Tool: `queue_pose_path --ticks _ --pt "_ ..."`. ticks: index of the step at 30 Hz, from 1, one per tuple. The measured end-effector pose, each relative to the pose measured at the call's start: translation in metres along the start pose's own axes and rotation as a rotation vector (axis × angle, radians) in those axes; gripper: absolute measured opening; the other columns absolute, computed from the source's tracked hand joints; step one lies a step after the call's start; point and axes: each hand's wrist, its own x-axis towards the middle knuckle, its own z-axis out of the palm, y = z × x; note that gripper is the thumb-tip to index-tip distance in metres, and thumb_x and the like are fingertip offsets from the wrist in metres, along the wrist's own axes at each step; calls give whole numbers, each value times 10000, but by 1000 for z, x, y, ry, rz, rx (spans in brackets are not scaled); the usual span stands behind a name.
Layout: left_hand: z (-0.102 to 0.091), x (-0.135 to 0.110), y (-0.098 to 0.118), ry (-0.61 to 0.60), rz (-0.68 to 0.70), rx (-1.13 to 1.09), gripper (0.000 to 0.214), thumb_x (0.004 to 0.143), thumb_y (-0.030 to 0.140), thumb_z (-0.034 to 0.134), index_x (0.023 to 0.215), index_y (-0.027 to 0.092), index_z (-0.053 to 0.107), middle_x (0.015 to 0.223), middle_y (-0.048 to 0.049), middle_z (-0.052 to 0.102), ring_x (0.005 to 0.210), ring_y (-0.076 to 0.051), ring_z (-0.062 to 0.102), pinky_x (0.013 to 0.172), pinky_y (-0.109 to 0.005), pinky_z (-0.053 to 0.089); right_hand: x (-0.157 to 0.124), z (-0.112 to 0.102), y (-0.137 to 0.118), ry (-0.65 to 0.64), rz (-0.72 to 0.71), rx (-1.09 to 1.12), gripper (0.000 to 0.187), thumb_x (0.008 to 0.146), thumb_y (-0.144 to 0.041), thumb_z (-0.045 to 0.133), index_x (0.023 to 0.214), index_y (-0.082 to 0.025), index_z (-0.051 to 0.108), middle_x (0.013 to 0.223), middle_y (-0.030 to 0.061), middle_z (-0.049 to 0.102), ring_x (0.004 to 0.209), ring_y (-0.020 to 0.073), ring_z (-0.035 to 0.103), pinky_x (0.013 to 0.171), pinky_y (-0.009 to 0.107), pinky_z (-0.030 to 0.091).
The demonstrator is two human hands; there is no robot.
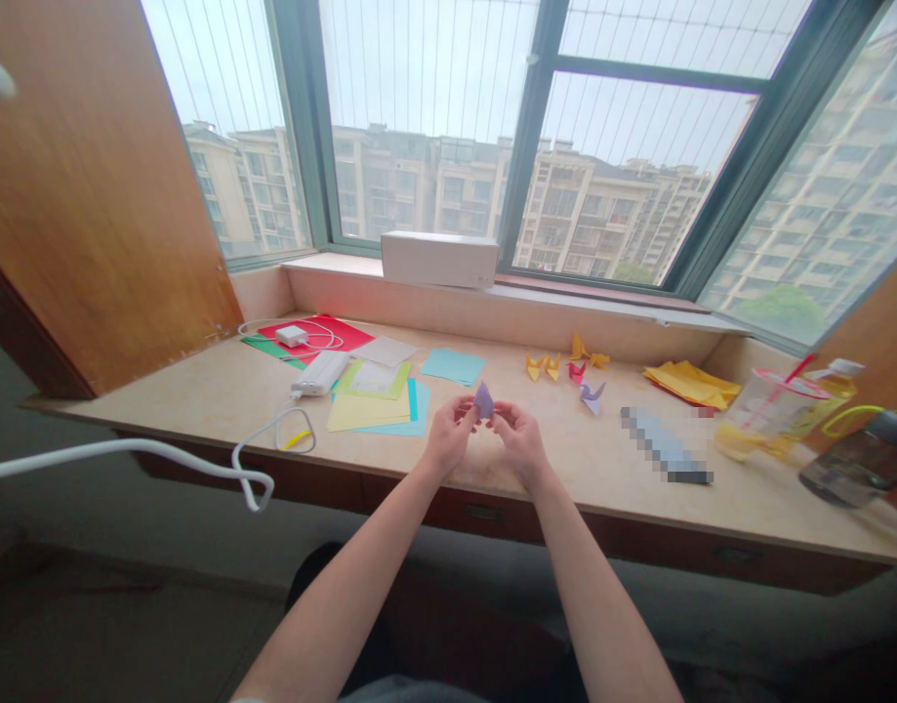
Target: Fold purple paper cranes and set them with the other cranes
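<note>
Both my hands meet over the front of the desk around a small purple piece of folded paper (484, 400), its pointed tip facing up. My left hand (452, 430) pinches its left side, and my right hand (517, 434) grips the right side; the lower part is hidden by fingers. Beyond them to the right stand several small origami cranes: yellow ones (552, 367), a red one (576, 373) and a purple one (592, 397). Left of my hands lie light-blue paper sheets (454, 366) and a pale-yellow sheet (367, 414).
A white power bank (321, 373) with a cable and a white charger (292, 336) on red paper (346, 332) lie at left. At right are yellow sheets (689, 384), a blurred-out flat object (664, 446), a clear cup (766, 415) and a dark bottle (858, 459). A white box (440, 261) sits on the sill.
</note>
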Motion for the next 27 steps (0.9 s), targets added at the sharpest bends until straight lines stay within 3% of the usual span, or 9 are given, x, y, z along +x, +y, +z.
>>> queue_pose_path --ticks 10,18,23,27 --pt "1 -2 4 10 -21 45 315 824 463 708 843 149 683 767 -49 693 645 -141 612 575 -243 477 -2 -3 -1 -1 12 -47 322 751 -490 752 797 -172 716 767 75 763 697 218 690 647 326 524" --pt "0 -3 7 -6 -44 25 343 786 482 740 754 150 657 665 -11 648 551 -111 565 507 -219 423 -3 -1 -5 -46 15 -27 378 768 -530 729 863 -164 730 810 73 771 724 211 693 683 328 536" --pt "3 -4 7 -46 -60 -22 358 821 487 705 868 132 677 766 -45 682 587 -120 604 518 -227 455 -3 -2 -4 -26 6 -7 337 770 -502 740 801 -168 709 734 60 749 668 209 680 658 339 531" --pt "4 -5 7 -85 -58 -72 398 814 446 729 1044 131 652 866 -65 697 635 -130 642 599 -255 513 0 -5 -2 47 -12 -1 336 790 -492 719 855 -164 700 770 69 749 675 205 676 659 344 528"
